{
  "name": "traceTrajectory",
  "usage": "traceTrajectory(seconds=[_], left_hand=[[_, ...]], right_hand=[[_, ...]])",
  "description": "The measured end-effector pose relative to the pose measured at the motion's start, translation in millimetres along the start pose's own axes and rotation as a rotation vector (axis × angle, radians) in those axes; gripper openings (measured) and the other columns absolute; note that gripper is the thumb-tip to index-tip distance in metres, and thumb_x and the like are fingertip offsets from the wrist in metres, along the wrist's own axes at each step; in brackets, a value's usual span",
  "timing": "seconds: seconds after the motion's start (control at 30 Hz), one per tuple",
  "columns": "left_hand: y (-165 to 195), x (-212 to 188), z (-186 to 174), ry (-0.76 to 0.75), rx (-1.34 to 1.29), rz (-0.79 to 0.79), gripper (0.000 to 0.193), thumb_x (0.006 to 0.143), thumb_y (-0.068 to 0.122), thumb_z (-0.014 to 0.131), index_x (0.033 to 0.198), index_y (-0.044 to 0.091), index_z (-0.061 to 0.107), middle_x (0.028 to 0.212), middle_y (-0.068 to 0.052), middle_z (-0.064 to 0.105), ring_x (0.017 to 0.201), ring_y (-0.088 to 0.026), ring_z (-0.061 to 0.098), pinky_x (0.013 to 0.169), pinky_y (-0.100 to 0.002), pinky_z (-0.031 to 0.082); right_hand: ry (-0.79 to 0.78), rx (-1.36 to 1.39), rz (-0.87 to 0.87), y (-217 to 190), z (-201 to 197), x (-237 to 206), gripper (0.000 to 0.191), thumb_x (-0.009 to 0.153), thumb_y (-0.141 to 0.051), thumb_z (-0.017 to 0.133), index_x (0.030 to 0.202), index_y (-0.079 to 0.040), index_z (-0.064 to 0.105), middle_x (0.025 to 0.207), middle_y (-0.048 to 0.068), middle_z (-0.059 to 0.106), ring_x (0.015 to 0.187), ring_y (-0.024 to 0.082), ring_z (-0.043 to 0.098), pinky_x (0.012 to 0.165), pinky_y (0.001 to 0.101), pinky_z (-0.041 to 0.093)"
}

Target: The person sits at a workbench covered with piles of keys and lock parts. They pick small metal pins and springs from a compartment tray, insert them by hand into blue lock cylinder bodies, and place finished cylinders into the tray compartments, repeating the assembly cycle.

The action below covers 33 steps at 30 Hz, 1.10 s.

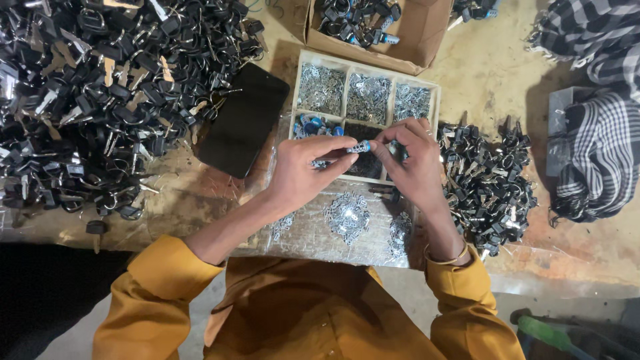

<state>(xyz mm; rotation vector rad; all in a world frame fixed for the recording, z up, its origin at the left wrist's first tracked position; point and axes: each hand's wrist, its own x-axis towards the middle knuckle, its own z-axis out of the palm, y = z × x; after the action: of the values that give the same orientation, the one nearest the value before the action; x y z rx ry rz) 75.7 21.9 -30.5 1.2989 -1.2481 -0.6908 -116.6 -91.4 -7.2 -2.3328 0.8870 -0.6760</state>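
My left hand and my right hand meet over a wooden compartment tray. Between the fingertips of both hands is a small blue and black cylinder part, held level. The tray's back compartments hold several small silver metal pieces, a left front compartment holds blue parts, and a middle one holds dark bits. Below the hands lies a clear plastic sheet with little heaps of silver pieces. Both arms wear mustard yellow sleeves.
A large heap of black keys and padlocks fills the left. A black phone lies beside the tray. A smaller pile of black parts is right of it. A cardboard box sits behind, checked cloth far right.
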Motion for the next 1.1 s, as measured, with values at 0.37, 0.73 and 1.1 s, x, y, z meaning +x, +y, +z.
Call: traceTrajectory(seconds=[0.37, 0.73, 1.1], left_hand=[[-6, 4, 2, -0.005, 0.024, -0.020, 0.024, 0.087, 0.011, 0.085, 0.108, 0.003, 0.078, 0.100, -0.011, 0.080, 0.076, -0.014, 0.078, 0.064, -0.026, 0.061], [-11, 0, -2, 0.009, 0.001, 0.009, 0.022, 0.089, 0.010, 0.083, 0.110, 0.003, 0.077, 0.105, -0.011, 0.079, 0.084, -0.014, 0.079, 0.068, -0.026, 0.064], [-9, 0, 0, 0.023, 0.012, 0.043, 0.021, 0.089, 0.008, 0.083, 0.109, 0.004, 0.077, 0.106, -0.010, 0.079, 0.087, -0.018, 0.079, 0.072, -0.028, 0.063]], right_hand=[[-0.050, 0.552, 0.094, 0, 15, -8, 0.013, 0.102, 0.003, 0.066, 0.113, -0.001, 0.071, 0.120, 0.008, 0.063, 0.111, 0.016, 0.062, 0.095, 0.0288, 0.051], [-0.038, 0.592, 0.144, -3, 12, -4, 0.024, 0.092, 0.005, 0.068, 0.114, -0.003, 0.074, 0.122, 0.006, 0.063, 0.108, 0.015, 0.064, 0.089, 0.0284, 0.054], [-0.042, -0.230, -0.060, 4, 11, -1, 0.017, 0.082, -0.011, 0.086, 0.097, -0.009, 0.077, 0.104, 0.004, 0.066, 0.101, 0.027, 0.056, 0.087, 0.0437, 0.037]])
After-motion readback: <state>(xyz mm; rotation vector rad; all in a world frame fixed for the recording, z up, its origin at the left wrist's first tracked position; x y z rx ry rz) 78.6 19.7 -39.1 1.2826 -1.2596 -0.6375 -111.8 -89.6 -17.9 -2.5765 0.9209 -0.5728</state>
